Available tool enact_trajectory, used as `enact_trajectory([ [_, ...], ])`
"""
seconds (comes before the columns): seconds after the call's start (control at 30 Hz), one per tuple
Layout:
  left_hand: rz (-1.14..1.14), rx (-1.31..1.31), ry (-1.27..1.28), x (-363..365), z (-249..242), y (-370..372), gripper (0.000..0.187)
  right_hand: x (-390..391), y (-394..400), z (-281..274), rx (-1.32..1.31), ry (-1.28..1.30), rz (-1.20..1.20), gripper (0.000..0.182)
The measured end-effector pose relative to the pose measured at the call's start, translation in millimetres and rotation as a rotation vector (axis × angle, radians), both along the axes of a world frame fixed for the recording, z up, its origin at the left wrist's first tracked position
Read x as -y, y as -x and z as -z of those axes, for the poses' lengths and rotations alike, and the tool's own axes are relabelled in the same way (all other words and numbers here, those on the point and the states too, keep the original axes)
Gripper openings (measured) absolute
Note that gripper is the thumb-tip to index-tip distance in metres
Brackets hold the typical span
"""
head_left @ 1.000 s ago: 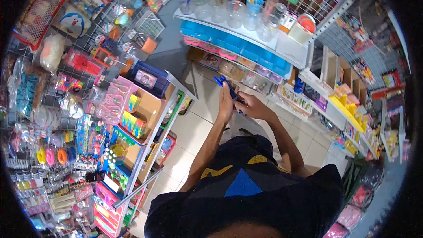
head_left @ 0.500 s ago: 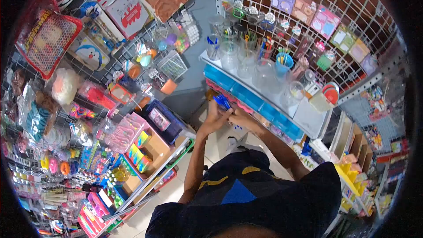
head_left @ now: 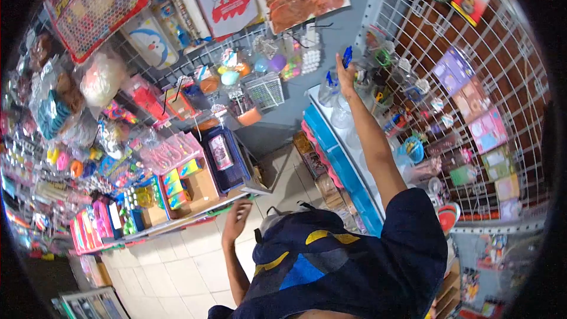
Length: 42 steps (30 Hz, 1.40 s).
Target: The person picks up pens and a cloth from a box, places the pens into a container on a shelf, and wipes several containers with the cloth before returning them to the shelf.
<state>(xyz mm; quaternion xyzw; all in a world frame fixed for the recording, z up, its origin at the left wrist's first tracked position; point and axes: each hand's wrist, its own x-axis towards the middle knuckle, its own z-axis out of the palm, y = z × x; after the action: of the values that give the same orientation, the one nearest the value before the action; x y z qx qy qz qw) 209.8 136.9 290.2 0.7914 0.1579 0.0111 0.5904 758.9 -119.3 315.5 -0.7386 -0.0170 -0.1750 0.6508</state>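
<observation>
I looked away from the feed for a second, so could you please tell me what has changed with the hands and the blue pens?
The hands have parted. The right hand has risen, reaching toward the clear jars on the shelf with a blue pen in its fingers. The left hand has let go and dropped low, open and empty. The camera view tilted upward too. The shelf stock looks unchanged.

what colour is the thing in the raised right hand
Blue. The pen-like thing sticks up from the right hand; the head view, the only one, shows it.
</observation>
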Motion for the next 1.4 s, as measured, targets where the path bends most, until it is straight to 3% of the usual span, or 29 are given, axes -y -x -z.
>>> enact_trajectory([
  [0.03,-0.075,-0.046,0.014,-5.2,3.4,18.5,0.024,-2.8,-1.9,11.4,-0.034,0.062,0.026,0.043],
  [0.1,-0.241,-0.126,-0.046,-7.5,17.9,53.3,0.026,-10.0,-1.4,28.7,-0.024,-0.079,-0.014,0.041],
  [0.2,-0.495,-0.171,0.02,-5.9,86.7,107.0,0.026,-9.5,-10.1,33.9,-0.133,-0.153,-0.083,0.037],
  [0.27,-0.714,-0.294,0.21,0.6,129.0,146.2,0.028,-11.4,-11.0,34.4,-0.187,-0.131,-0.131,0.034],
  [0.33,-0.728,-0.431,0.127,-2.2,183.2,191.0,0.03,-9.4,-7.8,31.0,-0.175,-0.08,-0.182,0.033],
  [0.37,-0.734,-0.5,0.087,-0.9,196.4,205.1,0.031,-8.7,-5.9,28.6,-0.21,-0.051,-0.169,0.027],
  [0.47,-0.95,-0.526,0.347,14.9,203.8,219.5,0.034,-7.6,-7.0,34.4,-0.147,-0.085,-0.175,0.024],
  [0.57,-0.916,-0.591,0.379,23.6,220.1,233.5,0.033,-2.7,-7.1,36.6,-0.145,-0.2,-0.257,0.03],
  [0.67,-0.886,-0.619,0.485,30.9,229.6,235.9,0.038,5.9,-20.1,38.1,-0.04,-0.011,-0.174,0.034],
  [0.73,-0.863,-0.633,0.604,35.8,235.5,238.6,0.042,5.8,-2.9,19.5,0.051,-0.024,-0.156,0.039],
  [0.8,-0.761,-0.638,0.531,45.7,230.5,238.0,0.046,10.4,-6.9,19.8,0.069,0.035,-0.118,0.046],
  [0.83,-0.771,-0.709,0.577,47.9,251.1,249.0,0.045,18.4,10.5,2.4,0.134,0.621,-0.11,0.058],
  [0.93,-0.779,-0.778,0.657,52.1,268.5,251.8,0.041,20.9,36.7,2.9,0.17,1.072,-0.203,0.058],
  [1.07,-0.781,-0.74,0.666,43.3,268.2,254.8,0.038,15.9,37.2,5.5,-0.102,1.277,-0.278,0.053],
  [1.1,-0.787,-0.735,0.66,40.7,268.6,255.4,0.038,17.9,30.9,8.0,-0.203,1.251,-0.333,0.059],
  [1.2,-0.81,-0.745,0.603,31.3,266.5,252.5,0.033,4.7,78.0,-22.4,0.017,1.354,-0.216,0.057],
  [1.3,-0.706,-0.743,0.577,16.3,270.2,245.2,0.033,-9.4,105.2,-27.7,0.147,1.132,0.107,0.052],
  [1.4,-0.562,-0.756,0.534,-8.3,278.7,230.1,0.033,-21.0,156.3,-37.0,0.319,0.94,0.115,0.045],
])
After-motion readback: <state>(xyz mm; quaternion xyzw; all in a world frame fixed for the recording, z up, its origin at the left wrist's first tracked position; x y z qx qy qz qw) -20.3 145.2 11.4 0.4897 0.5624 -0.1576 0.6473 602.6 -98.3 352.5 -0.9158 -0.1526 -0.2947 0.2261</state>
